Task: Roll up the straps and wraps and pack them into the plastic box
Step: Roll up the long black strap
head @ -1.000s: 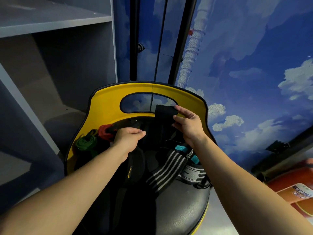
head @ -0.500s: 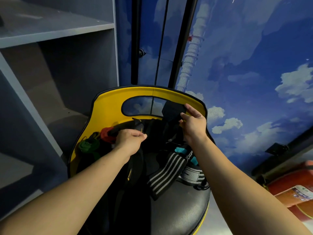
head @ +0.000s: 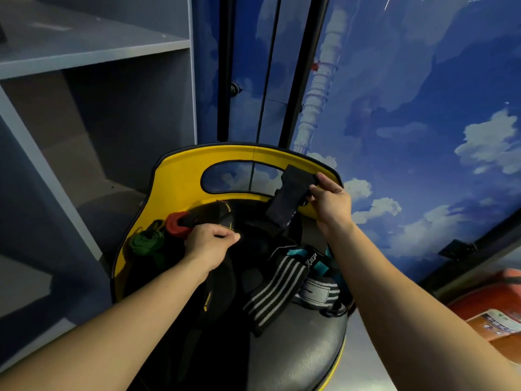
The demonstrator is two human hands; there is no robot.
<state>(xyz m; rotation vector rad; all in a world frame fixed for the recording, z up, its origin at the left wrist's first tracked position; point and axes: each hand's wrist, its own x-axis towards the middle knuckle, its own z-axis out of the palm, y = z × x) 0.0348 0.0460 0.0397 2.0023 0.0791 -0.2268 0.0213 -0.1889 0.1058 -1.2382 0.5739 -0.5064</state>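
A pile of straps and wraps lies on a black chair seat (head: 298, 359) with a yellow backrest (head: 180, 179). My right hand (head: 329, 201) pinches the top end of a black wrap (head: 290, 198) and holds it up in front of the backrest. My left hand (head: 210, 244) grips a black strap with yellow stitching (head: 217, 215) lower on the seat. A black wrap with grey stripes (head: 273, 289) and a teal and white strap (head: 313, 292) lie to the right of the pile. No plastic box is in view.
A red rolled band (head: 176, 224) and a green band (head: 145, 242) sit at the seat's left side. Grey shelving (head: 84, 49) stands to the left. A wall with a blue sky mural (head: 408, 108) rises behind the chair. An orange object (head: 490, 309) lies at the right edge.
My right hand has lifted the black wrap up and to the right, tilting it. My left hand has closed tighter on the black strap and stayed near the same spot.
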